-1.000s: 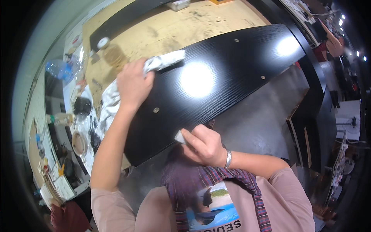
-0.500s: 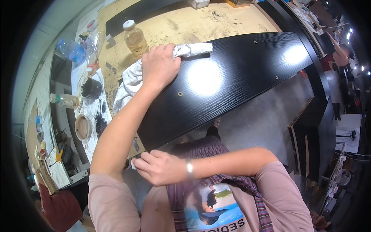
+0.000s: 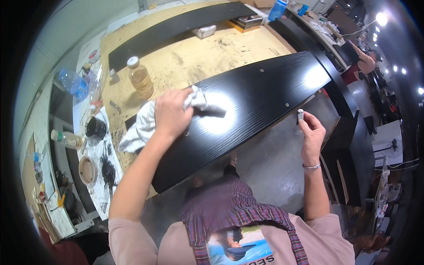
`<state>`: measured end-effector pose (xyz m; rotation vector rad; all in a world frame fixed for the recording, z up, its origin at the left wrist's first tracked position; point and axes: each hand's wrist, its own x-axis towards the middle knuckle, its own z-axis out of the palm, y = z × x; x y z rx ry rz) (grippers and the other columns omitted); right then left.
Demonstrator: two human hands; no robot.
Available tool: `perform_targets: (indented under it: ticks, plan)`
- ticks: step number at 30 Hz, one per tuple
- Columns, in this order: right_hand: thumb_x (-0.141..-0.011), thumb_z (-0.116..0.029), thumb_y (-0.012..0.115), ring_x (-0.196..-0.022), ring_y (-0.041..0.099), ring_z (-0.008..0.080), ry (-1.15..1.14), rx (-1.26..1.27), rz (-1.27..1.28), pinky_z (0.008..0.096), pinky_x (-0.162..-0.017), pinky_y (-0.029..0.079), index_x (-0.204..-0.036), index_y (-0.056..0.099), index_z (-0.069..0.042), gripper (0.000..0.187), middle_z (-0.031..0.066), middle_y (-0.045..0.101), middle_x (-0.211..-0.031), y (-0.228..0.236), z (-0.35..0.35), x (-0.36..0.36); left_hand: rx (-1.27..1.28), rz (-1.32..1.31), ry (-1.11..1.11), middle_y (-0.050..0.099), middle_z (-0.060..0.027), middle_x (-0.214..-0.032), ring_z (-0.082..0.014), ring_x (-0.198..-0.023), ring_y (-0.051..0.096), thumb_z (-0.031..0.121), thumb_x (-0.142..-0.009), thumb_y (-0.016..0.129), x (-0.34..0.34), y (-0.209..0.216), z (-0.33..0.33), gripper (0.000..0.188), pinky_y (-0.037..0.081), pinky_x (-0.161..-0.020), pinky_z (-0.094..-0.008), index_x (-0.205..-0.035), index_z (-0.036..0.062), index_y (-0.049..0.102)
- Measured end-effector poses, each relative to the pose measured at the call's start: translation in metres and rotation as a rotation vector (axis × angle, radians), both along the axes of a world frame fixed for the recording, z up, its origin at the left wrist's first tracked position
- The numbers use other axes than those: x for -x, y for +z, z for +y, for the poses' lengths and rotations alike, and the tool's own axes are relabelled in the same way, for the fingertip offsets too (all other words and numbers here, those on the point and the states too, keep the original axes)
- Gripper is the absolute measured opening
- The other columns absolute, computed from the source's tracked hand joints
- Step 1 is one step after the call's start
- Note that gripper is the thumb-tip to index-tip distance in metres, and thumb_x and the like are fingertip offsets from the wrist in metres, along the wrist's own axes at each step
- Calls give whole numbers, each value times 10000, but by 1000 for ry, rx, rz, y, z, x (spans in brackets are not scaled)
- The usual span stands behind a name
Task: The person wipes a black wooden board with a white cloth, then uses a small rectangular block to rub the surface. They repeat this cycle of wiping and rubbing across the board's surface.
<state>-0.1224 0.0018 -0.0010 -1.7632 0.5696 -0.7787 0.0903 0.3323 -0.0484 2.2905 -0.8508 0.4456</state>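
Black panel, right hand outside its edge

My feed is bright over the middle: two white glare patches burn out the grain on the black board, and a dark smudge, shadow or reflection, sits under the tip of the white cloth. I see the table lit evenly. At upper right, a lamp blooms white, with smaller lights dotting a dim, soft background. The fisheye bows the pale wall and blackens my corners; the apron looks slightly hazy.
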Motion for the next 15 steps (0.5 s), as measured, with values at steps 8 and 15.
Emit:
perform_targets:
  ticks: [8, 15]
  plan:
    - [-868, 35, 702, -1004, 667, 122, 551, -723, -125, 291, -918, 540, -1280, 649, 46, 415, 52, 713, -1124, 10, 110, -24, 65, 103, -284, 642, -152, -1277, -340, -1200, 557, 446, -748, 846, 111, 69, -16, 732, 357, -1054, -506, -1335, 61, 638]
    - [-898, 47, 691, -970, 712, 163, 738, -531, 168, 292, -878, 575, -1177, 687, 36, 279, 90, 709, -1084, 21, 143, -30, 278, 92, 78, 685, -138, -1008, -336, -982, 628, 21, -729, 803, 130, 59, 57, 393, 482, -916, -420, -1112, 10, 716]
